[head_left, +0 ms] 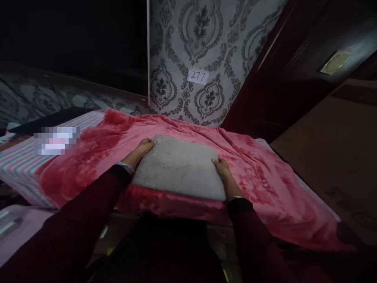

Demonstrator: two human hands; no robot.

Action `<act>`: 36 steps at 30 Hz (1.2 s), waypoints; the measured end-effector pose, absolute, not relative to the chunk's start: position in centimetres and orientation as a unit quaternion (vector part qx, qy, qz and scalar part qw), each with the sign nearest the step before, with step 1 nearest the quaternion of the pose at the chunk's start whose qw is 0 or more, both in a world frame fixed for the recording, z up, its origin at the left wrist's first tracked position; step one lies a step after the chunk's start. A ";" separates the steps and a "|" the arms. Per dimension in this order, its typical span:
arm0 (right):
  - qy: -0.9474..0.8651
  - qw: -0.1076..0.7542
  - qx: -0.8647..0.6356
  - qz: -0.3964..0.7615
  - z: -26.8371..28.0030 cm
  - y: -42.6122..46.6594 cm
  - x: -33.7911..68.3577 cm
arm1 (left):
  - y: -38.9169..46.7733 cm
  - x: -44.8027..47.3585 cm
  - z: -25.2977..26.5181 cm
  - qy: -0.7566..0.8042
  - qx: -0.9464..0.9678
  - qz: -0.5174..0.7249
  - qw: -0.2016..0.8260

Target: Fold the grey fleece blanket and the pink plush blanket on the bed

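A flat grey rectangular mat [179,167] lies across the red plush blanket [253,181], its near edge close to the blanket's front. Whether it is stiff or soft I cannot tell. My left hand [145,146] grips its far left corner, thumb on top and the other fingers mostly hidden. At the right edge my right hand [223,168] holds it the same way, with the thumb over the upper face. Both wrists wear a silver bangle, and dark sleeves cover the arms.
Striped cloth [17,165] shows under the blanket at left, with a blurred-out item [56,140] on it. Behind are a large dark screen [73,43] and patterned wallpaper with a paper label [198,76] reading 277. A large brown cardboard box [332,157] stands at right beside a dark red door [294,63].
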State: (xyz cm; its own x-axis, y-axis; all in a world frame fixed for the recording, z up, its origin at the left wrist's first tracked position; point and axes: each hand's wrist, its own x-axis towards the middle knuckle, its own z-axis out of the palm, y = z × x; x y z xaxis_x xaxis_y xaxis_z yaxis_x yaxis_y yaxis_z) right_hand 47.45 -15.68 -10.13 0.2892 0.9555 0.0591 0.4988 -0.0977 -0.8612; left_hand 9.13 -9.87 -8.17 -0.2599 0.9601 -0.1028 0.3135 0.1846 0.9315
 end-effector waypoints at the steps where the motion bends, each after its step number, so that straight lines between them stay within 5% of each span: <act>1: -0.527 0.404 -0.695 0.277 -10.1 -15.4 47.6 | -9.7 9.0 -8.0 0.672 0.476 0.421 0.380; 5: -0.519 0.365 -0.729 0.256 -8.5 -14.5 48.1 | -9.2 8.4 -6.4 0.688 0.492 0.382 0.372; 10: -0.650 0.281 -0.697 0.113 -5.2 -12.3 42.2 | -9.6 11.7 -4.1 0.651 0.702 0.262 0.120; 16: -0.782 0.160 -0.601 0.046 -7.6 -13.7 32.5 | -12.4 17.3 -6.4 0.598 0.797 0.081 0.015; 36: -0.636 0.087 -0.764 0.070 -9.8 -15.1 45.9 | -12.6 17.0 -7.5 0.583 0.804 0.102 0.063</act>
